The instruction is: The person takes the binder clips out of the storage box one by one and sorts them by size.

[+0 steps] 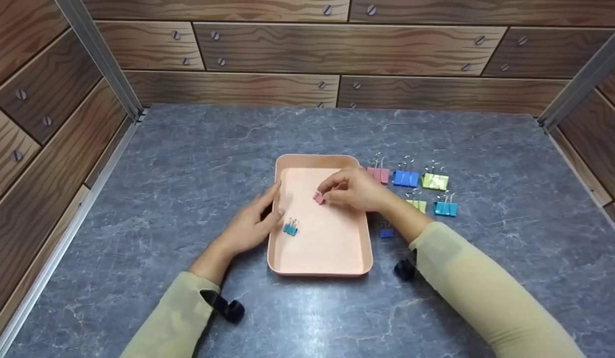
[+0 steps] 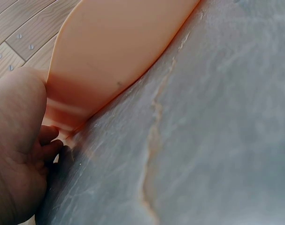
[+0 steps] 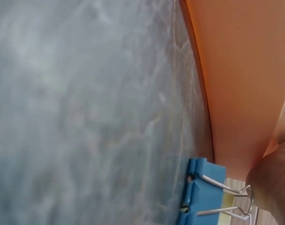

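Observation:
Over the inside of a peach-coloured tray (image 1: 320, 274), my right hand (image 1: 355, 190) pinches a small pink binder clip (image 1: 319, 198) between thumb and fingers. My left hand (image 1: 250, 223) rests against the tray's left side, thumb and fingertips at the rim. In the left wrist view, some fingers of that left hand (image 2: 18, 140) bend beside the tray's outer wall (image 2: 109, 47). A small teal binder clip (image 1: 290, 226) lies in the tray near its left wall. The right wrist view shows only part of the right hand (image 3: 276, 180), its fingertips hidden.
Right of the tray stand more binder clips: pink (image 1: 378, 175), blue (image 1: 406, 178), yellow-green (image 1: 435, 181), another yellow-green (image 1: 417, 205), teal (image 1: 446, 208) and a small blue one (image 1: 386, 232). The right forearm passes above some. Wood-patterned walls (image 1: 337, 47) bound the grey marbled table (image 1: 198, 149).

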Motion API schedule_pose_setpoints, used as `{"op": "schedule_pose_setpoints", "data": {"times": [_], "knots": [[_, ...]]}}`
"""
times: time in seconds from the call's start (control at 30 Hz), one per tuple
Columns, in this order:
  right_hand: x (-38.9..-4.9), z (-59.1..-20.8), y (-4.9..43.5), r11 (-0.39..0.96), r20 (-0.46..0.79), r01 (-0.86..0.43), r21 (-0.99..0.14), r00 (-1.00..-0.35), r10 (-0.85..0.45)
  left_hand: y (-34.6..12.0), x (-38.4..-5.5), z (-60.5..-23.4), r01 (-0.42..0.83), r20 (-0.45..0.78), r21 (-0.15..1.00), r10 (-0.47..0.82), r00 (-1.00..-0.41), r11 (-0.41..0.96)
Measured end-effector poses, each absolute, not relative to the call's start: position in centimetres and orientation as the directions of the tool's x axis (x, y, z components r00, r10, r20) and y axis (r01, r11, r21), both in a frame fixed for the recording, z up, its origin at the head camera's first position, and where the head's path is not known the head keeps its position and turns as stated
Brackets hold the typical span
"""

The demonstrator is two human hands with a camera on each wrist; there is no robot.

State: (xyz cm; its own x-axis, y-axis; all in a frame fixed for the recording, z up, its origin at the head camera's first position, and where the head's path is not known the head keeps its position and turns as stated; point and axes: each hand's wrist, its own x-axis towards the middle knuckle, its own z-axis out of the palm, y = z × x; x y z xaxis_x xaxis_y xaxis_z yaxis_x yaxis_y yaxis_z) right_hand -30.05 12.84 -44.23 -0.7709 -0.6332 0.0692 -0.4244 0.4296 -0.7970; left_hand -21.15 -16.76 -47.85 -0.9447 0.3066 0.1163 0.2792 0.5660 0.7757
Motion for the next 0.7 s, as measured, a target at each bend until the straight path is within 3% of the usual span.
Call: {"op": "schedule_pose_setpoints", "data": {"times": [0.37,0.7], "knots": [[-30.32,-44.42,12.78,0.350,0.102,-0.413,-0.841,-0.756,-0.646,-16.68,-21.15,-47.85,0.281,0.124,0.789,0.306,-0.944,0.546],[-30.21,-44.38,12.80,0.397,0.086,-0.370,-0.840,-0.813,-0.576,-16.70,-21.23,-47.98,0.304,0.148,0.780,0.310,-0.939,0.547]]}}
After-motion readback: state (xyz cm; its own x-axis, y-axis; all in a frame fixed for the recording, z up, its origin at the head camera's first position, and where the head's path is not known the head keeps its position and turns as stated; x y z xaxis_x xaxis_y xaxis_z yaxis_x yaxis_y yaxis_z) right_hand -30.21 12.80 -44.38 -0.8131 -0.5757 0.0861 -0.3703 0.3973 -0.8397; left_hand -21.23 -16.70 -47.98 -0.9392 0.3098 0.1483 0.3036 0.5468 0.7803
